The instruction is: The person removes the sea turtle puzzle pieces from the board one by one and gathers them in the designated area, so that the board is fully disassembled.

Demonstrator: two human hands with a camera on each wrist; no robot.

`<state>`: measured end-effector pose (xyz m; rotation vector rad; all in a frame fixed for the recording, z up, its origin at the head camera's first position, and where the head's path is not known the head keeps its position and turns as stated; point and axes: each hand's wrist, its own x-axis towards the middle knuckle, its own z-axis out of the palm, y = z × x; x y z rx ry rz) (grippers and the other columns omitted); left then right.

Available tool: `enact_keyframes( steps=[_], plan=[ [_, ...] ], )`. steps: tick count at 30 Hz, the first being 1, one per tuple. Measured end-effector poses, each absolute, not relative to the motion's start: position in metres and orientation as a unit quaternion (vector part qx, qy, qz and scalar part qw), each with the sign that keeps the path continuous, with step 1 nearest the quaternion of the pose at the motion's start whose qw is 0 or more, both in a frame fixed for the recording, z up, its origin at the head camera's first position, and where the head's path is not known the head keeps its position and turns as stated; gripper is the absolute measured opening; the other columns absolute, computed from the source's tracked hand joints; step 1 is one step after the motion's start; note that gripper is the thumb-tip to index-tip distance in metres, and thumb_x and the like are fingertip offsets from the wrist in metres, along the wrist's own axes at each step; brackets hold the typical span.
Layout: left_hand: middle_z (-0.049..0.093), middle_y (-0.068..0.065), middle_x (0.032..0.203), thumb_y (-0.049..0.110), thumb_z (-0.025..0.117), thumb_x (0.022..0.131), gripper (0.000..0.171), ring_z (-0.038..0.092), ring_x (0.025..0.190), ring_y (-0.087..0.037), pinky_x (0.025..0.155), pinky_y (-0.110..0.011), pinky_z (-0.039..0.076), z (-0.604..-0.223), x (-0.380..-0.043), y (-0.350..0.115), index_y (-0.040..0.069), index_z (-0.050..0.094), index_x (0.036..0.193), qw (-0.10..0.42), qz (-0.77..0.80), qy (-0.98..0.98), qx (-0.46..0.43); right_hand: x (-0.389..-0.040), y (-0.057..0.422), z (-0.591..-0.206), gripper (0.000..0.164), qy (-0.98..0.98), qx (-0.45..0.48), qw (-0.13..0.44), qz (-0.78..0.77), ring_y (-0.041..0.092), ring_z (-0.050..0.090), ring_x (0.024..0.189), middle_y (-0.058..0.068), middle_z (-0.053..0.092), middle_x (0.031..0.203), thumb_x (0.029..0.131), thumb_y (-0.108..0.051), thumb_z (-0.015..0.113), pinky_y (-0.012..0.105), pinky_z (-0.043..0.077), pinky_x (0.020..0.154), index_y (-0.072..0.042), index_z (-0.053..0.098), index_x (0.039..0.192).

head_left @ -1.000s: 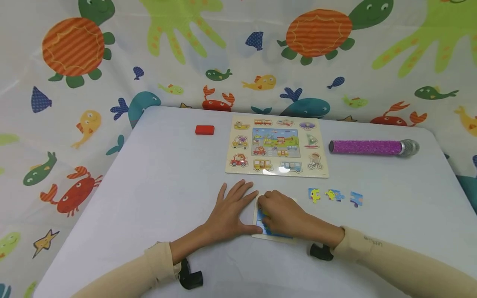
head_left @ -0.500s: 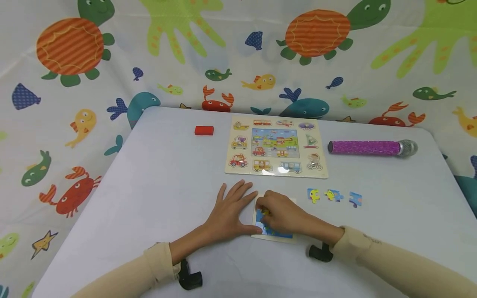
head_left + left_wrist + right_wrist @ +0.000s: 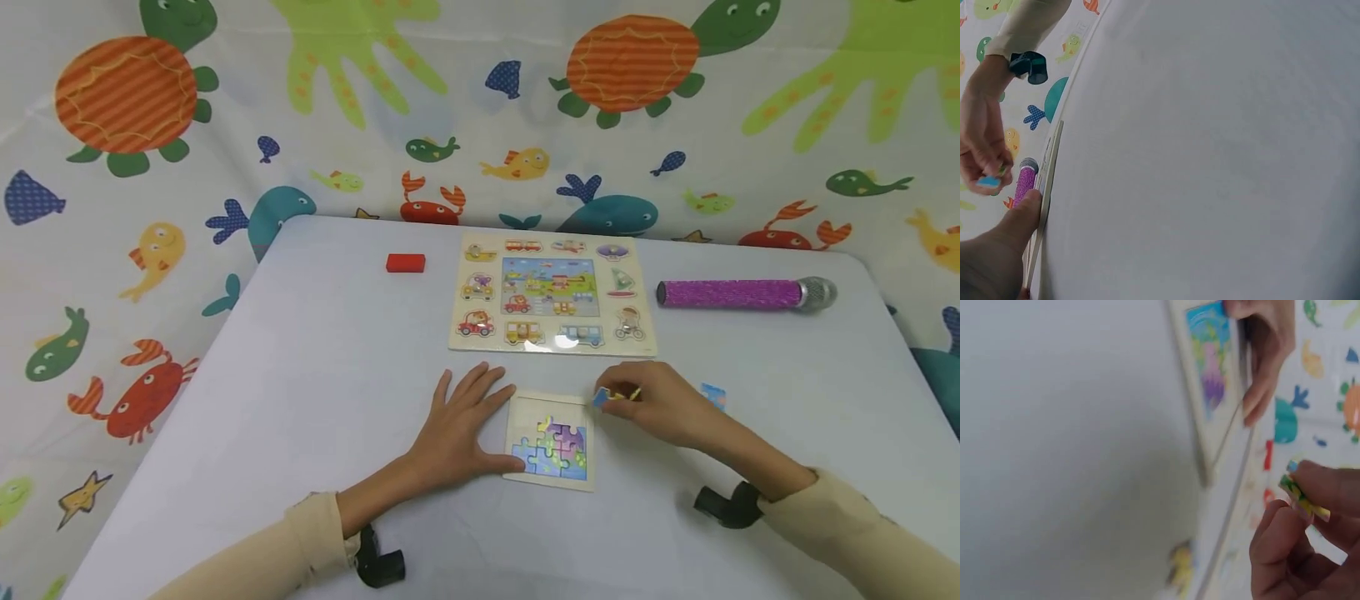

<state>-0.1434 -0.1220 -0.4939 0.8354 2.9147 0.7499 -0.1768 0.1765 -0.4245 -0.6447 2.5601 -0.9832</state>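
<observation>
The left hand (image 3: 453,433) is spread wide, its thumb touching the puzzle (image 3: 527,408). The puzzle sits on the worktop (image 3: 322,367) between both hands: a pale square, part filled with blue, green and purple bits (image 3: 557,448). Just beside it, the right hand (image 3: 663,404) pinches a blue and yellow piece (image 3: 602,397).

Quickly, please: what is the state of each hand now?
Left hand: open, thumb on the puzzle tray.
Right hand: closed, pinching a puzzle piece.

Tilted blue-yellow puzzle piece (image 3: 602,397) near a partly filled wooden tray (image 3: 551,482)
</observation>
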Motion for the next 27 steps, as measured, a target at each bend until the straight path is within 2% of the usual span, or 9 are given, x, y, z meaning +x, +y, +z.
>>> enact_keyframes(
  steps=[6, 9, 13, 19, 23, 27],
  plan=[
    [0.038, -0.007, 0.162, 0.062, 0.088, 0.069, 0.100, 0.020, 0.155, -0.028, 0.120, -0.066, 0.003, -0.495, -0.143, -0.123, 0.012, 0.054, 0.149, 0.010, 0.241, 0.934, 0.263, -0.167, 0.203, -0.443, 0.011, 0.889, -0.233, 0.214, -0.332, 0.012, 0.048, 0.076, -0.008, 0.050, 0.074, 0.088, -0.006, 0.076, 0.026, 0.040, 0.066, -0.017, 0.072, 0.091],
    [0.038, -0.007, 0.162, 0.062, 0.088, 0.069, 0.100, 0.019, 0.155, -0.028, 0.120, -0.066, 0.003, -0.495, -0.143, -0.124, 0.012, 0.054, 0.149, 0.011, 0.240, 0.935, 0.262, -0.164, 0.205, -0.449, 0.016, 0.892, -0.237, 0.213, -0.320, 0.010, 0.047, 0.073, -0.008, 0.046, 0.070, 0.086, -0.007, 0.078, 0.026, 0.038, 0.064, -0.018, 0.067, 0.085],
    [0.038, -0.007, 0.162, 0.061, 0.088, 0.069, 0.100, 0.019, 0.155, -0.027, 0.120, -0.066, 0.002, -0.495, -0.143, -0.123, 0.012, 0.053, 0.150, 0.014, 0.241, 0.935, 0.261, -0.161, 0.204, -0.451, 0.017, 0.911, -0.227, 0.195, -0.284, 0.011, 0.047, 0.072, -0.007, 0.047, 0.070, 0.083, -0.006, 0.081, 0.027, 0.038, 0.063, -0.016, 0.069, 0.089],
    [0.038, -0.007, 0.162, 0.061, 0.088, 0.069, 0.100, 0.019, 0.155, -0.027, 0.120, -0.065, 0.002, -0.494, -0.143, -0.122, 0.013, 0.053, 0.150, 0.015, 0.241, 0.935, 0.260, -0.153, 0.199, -0.450, 0.027, 0.939, -0.213, 0.145, -0.228, 0.013, 0.052, 0.078, -0.006, 0.059, 0.084, 0.080, -0.008, 0.085, 0.030, 0.048, 0.067, -0.009, 0.073, 0.105],
    [0.038, -0.007, 0.162, 0.061, 0.088, 0.069, 0.100, 0.018, 0.155, -0.027, 0.120, -0.065, 0.002, -0.493, -0.144, -0.121, 0.013, 0.053, 0.150, 0.016, 0.238, 0.935, 0.263, -0.146, 0.199, -0.449, 0.034, 0.949, -0.217, 0.113, -0.200, 0.017, 0.062, 0.089, 0.000, 0.068, 0.099, 0.077, -0.010, 0.088, 0.040, 0.057, 0.079, -0.006, 0.074, 0.108],
    [0.038, -0.007, 0.162, 0.061, 0.088, 0.069, 0.100, 0.019, 0.155, -0.027, 0.120, -0.066, 0.002, -0.492, -0.144, -0.121, 0.012, 0.054, 0.149, 0.015, 0.242, 0.934, 0.263, -0.142, 0.200, -0.450, 0.036, 0.950, -0.232, 0.094, -0.187, 0.025, 0.066, 0.101, 0.005, 0.069, 0.108, 0.076, -0.010, 0.088, 0.046, 0.058, 0.085, -0.005, 0.074, 0.110]
  ],
)
